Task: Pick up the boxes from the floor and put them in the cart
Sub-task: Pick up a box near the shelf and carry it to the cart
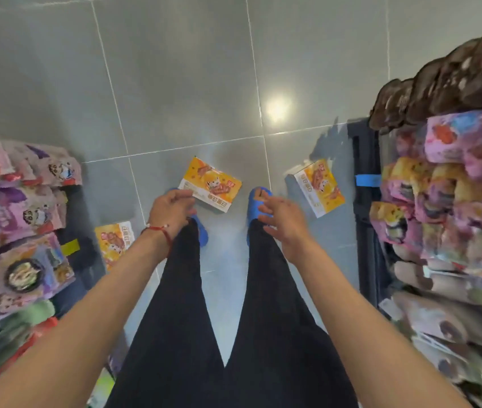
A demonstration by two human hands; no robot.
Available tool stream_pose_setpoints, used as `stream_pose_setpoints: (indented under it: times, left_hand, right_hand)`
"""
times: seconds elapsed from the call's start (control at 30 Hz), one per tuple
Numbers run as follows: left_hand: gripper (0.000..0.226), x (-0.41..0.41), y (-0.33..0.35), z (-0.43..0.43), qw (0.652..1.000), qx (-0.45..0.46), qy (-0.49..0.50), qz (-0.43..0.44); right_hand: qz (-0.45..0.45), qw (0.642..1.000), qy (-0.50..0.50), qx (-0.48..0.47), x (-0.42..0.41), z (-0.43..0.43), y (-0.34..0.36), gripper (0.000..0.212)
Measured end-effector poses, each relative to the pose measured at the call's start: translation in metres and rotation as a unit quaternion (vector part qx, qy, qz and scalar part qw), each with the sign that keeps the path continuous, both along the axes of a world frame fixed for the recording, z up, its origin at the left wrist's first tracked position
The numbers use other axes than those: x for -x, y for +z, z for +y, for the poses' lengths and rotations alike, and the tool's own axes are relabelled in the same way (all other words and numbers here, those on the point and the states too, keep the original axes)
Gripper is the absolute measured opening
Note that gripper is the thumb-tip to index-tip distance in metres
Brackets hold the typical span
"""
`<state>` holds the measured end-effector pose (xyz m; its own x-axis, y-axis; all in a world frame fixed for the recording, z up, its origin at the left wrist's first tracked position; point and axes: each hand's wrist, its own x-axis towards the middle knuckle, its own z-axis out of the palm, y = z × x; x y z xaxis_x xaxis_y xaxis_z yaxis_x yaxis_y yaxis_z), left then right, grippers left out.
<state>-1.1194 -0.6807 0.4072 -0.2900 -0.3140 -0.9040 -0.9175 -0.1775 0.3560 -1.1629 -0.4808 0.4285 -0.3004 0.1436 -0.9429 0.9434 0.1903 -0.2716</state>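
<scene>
Three orange boxes (210, 185) on the floor (175, 83); left hand (170, 209), right hand (281, 216) above.

We log, on tiled floor (175, 83): middle box (211, 185), right box (317, 187), left box (113, 241), all orange. Our left grip (172, 209) at middle box's near corner; right grip (281, 216) spread, empty.
</scene>
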Motion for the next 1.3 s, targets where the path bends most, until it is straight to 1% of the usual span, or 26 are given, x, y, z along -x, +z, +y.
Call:
stream_pose_setpoints:
  times: [0.07, 0.13, 0.27, 0.37, 0.47, 0.57, 0.6, 0.67, 0.7, 0.77, 0.8, 0.9, 0.93, 0.97, 1.0, 1.1, 1.13, 1.2, 1.23, 1.3]
  left_hand:
    - [0.021, 0.003, -0.031, -0.011, 0.999, -0.016, -0.024, -0.025]
    - [0.025, 0.003, -0.064, -0.024, 0.997, -0.014, -0.061, -0.039]
    - [0.027, 0.0, -0.135, -0.045, 0.99, -0.014, -0.122, -0.072]
    - [0.025, -0.002, -0.187, -0.057, 0.983, -0.006, -0.152, -0.1]
    - [0.02, -0.003, -0.234, -0.068, 0.979, -0.005, -0.164, -0.117]
    - [0.023, -0.002, -0.283, -0.074, 0.975, 0.009, -0.197, -0.107]
    - [0.022, 0.0, -0.302, -0.076, 0.975, 0.018, -0.193, -0.104]
    - [0.008, 0.006, -0.326, -0.081, 0.976, 0.032, -0.191, -0.101]
    - [0.008, 0.009, -0.344, -0.082, 0.975, 0.036, -0.194, -0.101]
    - [0.01, 0.017, -0.383, -0.084, 0.973, 0.043, -0.211, -0.087]
    - [0.018, 0.02, -0.402, -0.086, 0.969, 0.058, -0.228, -0.077]
    - [0.064, 0.031, -0.45, -0.086, 0.959, 0.073, -0.271, -0.048]
    - [0.072, 0.033, -0.463, -0.085, 0.958, 0.065, -0.276, -0.042]
    - [0.076, 0.036, -0.475, -0.084, 0.96, 0.055, -0.273, -0.039]
    - [0.072, 0.038, -0.486, -0.082, 0.963, 0.043, -0.262, -0.035]
    - [0.035, 0.04, -0.513, -0.078, 0.977, 0.005, -0.211, -0.004]
    - [0.032, 0.039, -0.518, -0.076, 0.979, -0.01, -0.202, 0.007]
    - [0.037, 0.035, -0.521, -0.076, 0.979, -0.047, -0.2, 0.017]
    - [0.039, 0.032, -0.517, -0.076, 0.978, -0.065, -0.196, 0.018]
    - [0.032, 0.024, -0.504, -0.078, 0.982, -0.09, -0.167, 0.017]
  right_hand:
    - [-0.008, 0.998, -0.057, -0.01, -0.004, -0.011, -0.027, 0.044]
    - [-0.02, 0.996, -0.086, -0.015, -0.011, -0.022, -0.058, 0.04]
    - [-0.046, 0.993, -0.099, -0.034, -0.027, -0.037, -0.12, 0.044]
    - [-0.055, 0.992, -0.108, -0.044, -0.04, -0.042, -0.172, 0.042]
    - [-0.058, 0.992, -0.102, -0.041, -0.048, -0.044, -0.229, 0.041]
    - [-0.044, 0.995, -0.079, -0.049, -0.052, -0.043, -0.289, 0.047]
    - [-0.04, 0.996, -0.061, -0.053, -0.054, -0.043, -0.314, 0.044]
    - [-0.041, 0.997, -0.037, -0.059, -0.054, -0.042, -0.345, 0.021]
    - [-0.045, 0.996, -0.032, -0.063, -0.055, -0.042, -0.365, 0.014]
    - [-0.039, 0.995, -0.021, -0.09, -0.055, -0.043, -0.402, 0.021]
    - [-0.033, 0.994, -0.016, -0.107, -0.055, -0.043, -0.418, 0.026]
    - [-0.006, 0.99, 0.007, -0.139, -0.054, -0.043, -0.467, 0.039]
    - [-0.004, 0.99, 0.011, -0.144, -0.053, -0.044, -0.479, 0.041]
    - [-0.005, 0.99, 0.005, -0.139, -0.052, -0.045, -0.493, 0.042]
    - [-0.01, 0.992, -0.007, -0.126, -0.05, -0.046, -0.505, 0.043]
    - [-0.02, 0.995, -0.071, -0.071, -0.043, -0.051, -0.537, 0.057]
    - [-0.023, 0.994, -0.084, -0.063, -0.039, -0.054, -0.54, 0.061]
    - [-0.02, 0.994, -0.081, -0.069, -0.036, -0.057, -0.542, 0.064]
    - [-0.013, 0.994, -0.072, -0.079, -0.037, -0.056, -0.54, 0.062]
    - [-0.001, 0.994, -0.061, -0.09, -0.039, -0.055, -0.527, 0.057]
